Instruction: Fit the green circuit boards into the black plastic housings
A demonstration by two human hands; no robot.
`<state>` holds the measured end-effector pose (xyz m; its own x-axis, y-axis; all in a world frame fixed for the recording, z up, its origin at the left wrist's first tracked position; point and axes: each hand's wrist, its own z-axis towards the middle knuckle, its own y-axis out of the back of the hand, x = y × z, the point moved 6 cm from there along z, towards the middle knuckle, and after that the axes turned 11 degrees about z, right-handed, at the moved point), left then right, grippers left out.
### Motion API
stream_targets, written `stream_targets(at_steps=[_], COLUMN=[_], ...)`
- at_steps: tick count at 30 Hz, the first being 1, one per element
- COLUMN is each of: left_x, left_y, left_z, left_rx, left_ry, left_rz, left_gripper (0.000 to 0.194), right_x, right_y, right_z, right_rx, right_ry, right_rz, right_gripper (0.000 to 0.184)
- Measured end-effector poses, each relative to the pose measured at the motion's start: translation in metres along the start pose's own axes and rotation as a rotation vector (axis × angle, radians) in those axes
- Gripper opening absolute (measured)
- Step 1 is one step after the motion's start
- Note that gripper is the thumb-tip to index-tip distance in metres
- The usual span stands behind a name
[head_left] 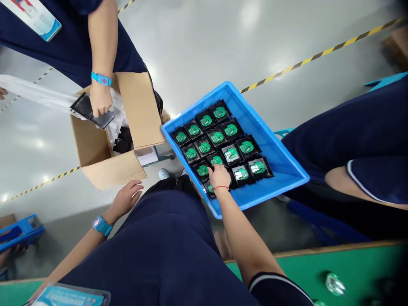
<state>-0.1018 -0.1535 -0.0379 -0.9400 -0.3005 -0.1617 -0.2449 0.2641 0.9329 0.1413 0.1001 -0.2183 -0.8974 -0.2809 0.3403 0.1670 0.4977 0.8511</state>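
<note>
My right hand [219, 176] reaches into a blue bin [279, 155]. Its fingers are bent down around a square black case [216, 159] with a round green circuit board in it; the hand hides part of that case. Several like cases, such as one black case [231, 129], lie in slanted rows on the bin's floor. Low beside the cardboard box [143, 110], my left hand [127, 196] is open with its fingers apart and holds nothing.
A co-worker's hand [101, 100] holds a black plastic piece [86, 106] over the cardboard box, where black parts and clear wrap lie. Another person's leg [318, 127] is right of the bin. A green table [350, 270] edge runs along the bottom.
</note>
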Motion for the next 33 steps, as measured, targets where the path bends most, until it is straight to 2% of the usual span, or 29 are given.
stream_targets(at_steps=[6, 11, 19, 21, 26, 30, 33], left_x=[0.0, -0.007, -0.009, -0.008, -0.003, 0.001, 0.005], left_y=[0.004, 0.005, -0.002, -0.002, -0.006, -0.011, -0.015], left_z=[-0.004, -0.008, -0.02, -0.021, -0.025, -0.033, -0.04], left_rx=[0.003, 0.005, 0.012, 0.004, -0.014, -0.016, -0.033], left_ry=[0.068, 0.089, 0.123, 0.13, 0.167, 0.21, 0.254], left_rz=[0.031, 0.03, -0.012, -0.017, -0.011, -0.026, -0.048], left_gripper=[0.023, 0.023, 0.022, 0.022, 0.022, 0.022, 0.022], right_x=[-0.023, -0.014, -0.009, -0.007, -0.016, -0.018, -0.017], right_y=[0.037, 0.034, 0.039, 0.046, 0.067, 0.059, 0.056], right_z=[0.04, 0.067, 0.07, 0.072, 0.088, 0.104, 0.105], right_rx=[-0.117, -0.022, 0.086, 0.043, -0.214, -0.178, -0.16], right_ry=[-0.039, 0.06, 0.106, 0.066, -0.122, -0.092, -0.052], right_rz=[0.017, -0.009, -0.098, -0.099, 0.003, 0.039, 0.034], right_gripper=[0.04, 0.038, 0.036, 0.038, 0.042, 0.039, 0.042])
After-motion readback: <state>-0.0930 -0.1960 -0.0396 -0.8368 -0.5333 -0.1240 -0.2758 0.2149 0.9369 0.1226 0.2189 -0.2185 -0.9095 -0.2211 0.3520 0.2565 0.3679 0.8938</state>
